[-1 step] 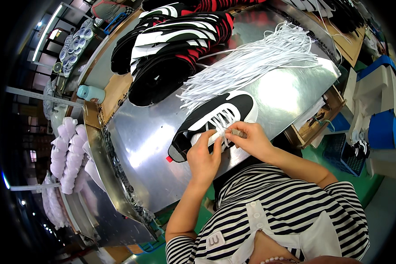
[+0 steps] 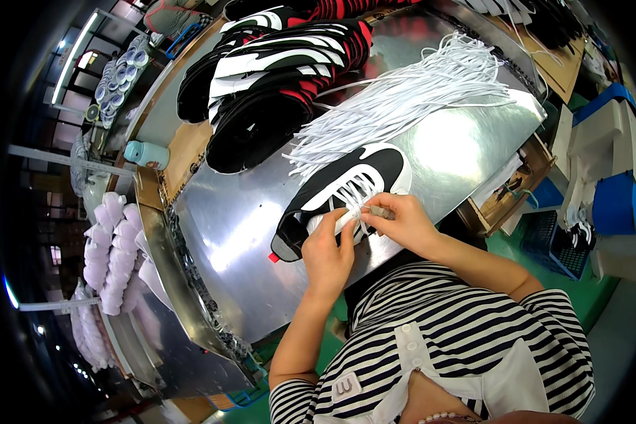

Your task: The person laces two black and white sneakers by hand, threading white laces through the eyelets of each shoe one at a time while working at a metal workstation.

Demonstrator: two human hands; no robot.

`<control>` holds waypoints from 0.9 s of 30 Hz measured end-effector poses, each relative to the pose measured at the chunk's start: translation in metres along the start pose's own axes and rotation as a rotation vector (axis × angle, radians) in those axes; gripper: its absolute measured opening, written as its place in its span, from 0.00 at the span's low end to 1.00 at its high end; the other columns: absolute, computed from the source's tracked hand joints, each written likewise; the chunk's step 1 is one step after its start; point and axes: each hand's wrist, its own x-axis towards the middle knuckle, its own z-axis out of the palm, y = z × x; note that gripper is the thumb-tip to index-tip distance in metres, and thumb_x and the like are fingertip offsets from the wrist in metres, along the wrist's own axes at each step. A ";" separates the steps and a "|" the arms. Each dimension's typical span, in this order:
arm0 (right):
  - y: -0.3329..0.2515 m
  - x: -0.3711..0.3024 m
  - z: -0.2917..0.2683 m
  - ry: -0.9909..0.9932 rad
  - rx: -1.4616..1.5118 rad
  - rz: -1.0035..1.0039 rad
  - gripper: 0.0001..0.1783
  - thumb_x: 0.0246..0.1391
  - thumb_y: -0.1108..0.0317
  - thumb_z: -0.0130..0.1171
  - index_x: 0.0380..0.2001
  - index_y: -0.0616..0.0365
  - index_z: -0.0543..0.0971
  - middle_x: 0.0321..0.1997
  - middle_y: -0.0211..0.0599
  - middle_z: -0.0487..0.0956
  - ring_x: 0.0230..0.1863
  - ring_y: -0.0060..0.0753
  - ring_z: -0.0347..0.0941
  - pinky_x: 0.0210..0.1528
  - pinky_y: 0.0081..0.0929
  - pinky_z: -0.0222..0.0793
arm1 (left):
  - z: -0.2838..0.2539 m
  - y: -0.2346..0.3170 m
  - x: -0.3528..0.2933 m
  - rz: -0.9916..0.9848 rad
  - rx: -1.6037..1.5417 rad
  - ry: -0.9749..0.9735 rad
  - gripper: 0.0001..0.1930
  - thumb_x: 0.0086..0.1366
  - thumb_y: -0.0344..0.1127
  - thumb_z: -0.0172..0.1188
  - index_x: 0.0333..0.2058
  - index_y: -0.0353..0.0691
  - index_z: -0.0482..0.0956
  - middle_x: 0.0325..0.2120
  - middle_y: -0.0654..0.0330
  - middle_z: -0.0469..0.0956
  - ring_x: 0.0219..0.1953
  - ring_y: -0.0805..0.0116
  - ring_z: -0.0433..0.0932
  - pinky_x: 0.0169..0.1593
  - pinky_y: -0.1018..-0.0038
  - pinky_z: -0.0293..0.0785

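Note:
A black-and-white shoe upper [image 2: 320, 182] with a small red tab at its heel lies on the metal tabletop in front of me. White shoelace [image 2: 355, 189] crosses its eyelets in several rows. At the upper eyelets, beside the tongue, my left hand [image 2: 325, 251] pinches the lace between thumb and forefinger. My right hand [image 2: 407, 225] is closed just beside it, its thumb and forefinger also pinching the lace. Something greyish is wrapped about a right finger. The fingertips nearly meet and hide part of the lace.
Beyond the shoe lies a big bundle of loose white laces [image 2: 417, 106]. Stacked black, white and red shoe uppers [image 2: 283, 71] stand at the far left. A pale blue bottle [image 2: 147, 153] is past the table's left edge; a wooden drawer [image 2: 519, 187] juts out at right.

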 end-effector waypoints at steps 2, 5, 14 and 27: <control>0.000 0.004 0.000 0.004 -0.039 -0.012 0.10 0.55 0.66 0.65 0.34 0.64 0.81 0.22 0.30 0.79 0.22 0.15 0.73 0.26 0.17 0.69 | -0.002 0.000 -0.001 0.080 0.020 -0.044 0.11 0.63 0.30 0.61 0.43 0.34 0.76 0.29 0.47 0.80 0.29 0.49 0.80 0.32 0.63 0.74; 0.001 0.005 0.000 -0.013 -0.048 0.023 0.11 0.54 0.66 0.65 0.33 0.64 0.80 0.22 0.29 0.78 0.21 0.16 0.72 0.25 0.17 0.68 | -0.002 0.004 -0.003 0.125 0.078 -0.092 0.11 0.64 0.29 0.60 0.43 0.32 0.75 0.29 0.45 0.80 0.29 0.48 0.80 0.32 0.62 0.74; -0.007 0.016 -0.005 -0.033 0.423 0.059 0.08 0.56 0.67 0.64 0.32 0.61 0.79 0.23 0.24 0.75 0.23 0.12 0.69 0.25 0.13 0.64 | -0.011 0.008 0.001 -0.048 -0.137 -0.171 0.17 0.64 0.37 0.62 0.46 0.33 0.74 0.34 0.45 0.80 0.35 0.50 0.81 0.39 0.64 0.75; -0.007 -0.014 -0.020 -0.126 0.003 -0.080 0.11 0.60 0.66 0.59 0.38 0.62 0.71 0.29 0.42 0.80 0.30 0.36 0.78 0.33 0.28 0.71 | 0.006 0.002 0.000 0.041 0.072 0.093 0.12 0.60 0.35 0.67 0.38 0.35 0.78 0.27 0.49 0.81 0.26 0.52 0.81 0.30 0.67 0.75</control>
